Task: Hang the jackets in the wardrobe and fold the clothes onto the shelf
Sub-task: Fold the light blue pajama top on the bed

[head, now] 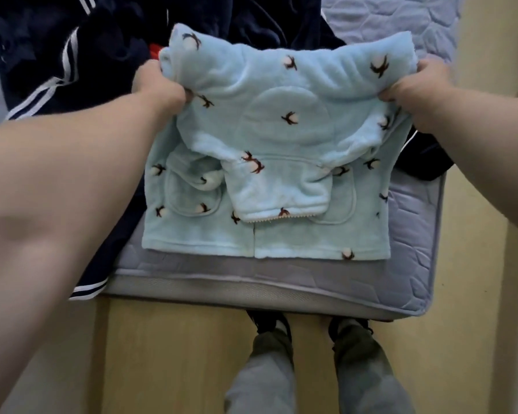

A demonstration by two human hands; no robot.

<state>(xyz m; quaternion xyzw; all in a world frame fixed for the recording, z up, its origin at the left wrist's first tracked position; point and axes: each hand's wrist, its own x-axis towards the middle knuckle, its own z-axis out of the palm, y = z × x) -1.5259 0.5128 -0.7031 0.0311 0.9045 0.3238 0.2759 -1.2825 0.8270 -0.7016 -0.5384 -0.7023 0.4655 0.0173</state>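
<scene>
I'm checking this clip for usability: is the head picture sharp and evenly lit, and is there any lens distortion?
Head view: soft, even light without glare; the light blue fleece jacket reads clearly though slightly soft, wide-angle stretch swells the forearms at the edges, the left hand and right hand are mildly blurred, and the navy striped clothes sink into dark.

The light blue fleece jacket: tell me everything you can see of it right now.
The light blue fleece jacket looks plush, printed with small dark-and-white motifs, with patch pockets and a zip edge. It lies partly folded on the mattress, hem toward the person. The left hand and right hand grip its far folded edge. Dark striped clothes lie beside it.
</scene>
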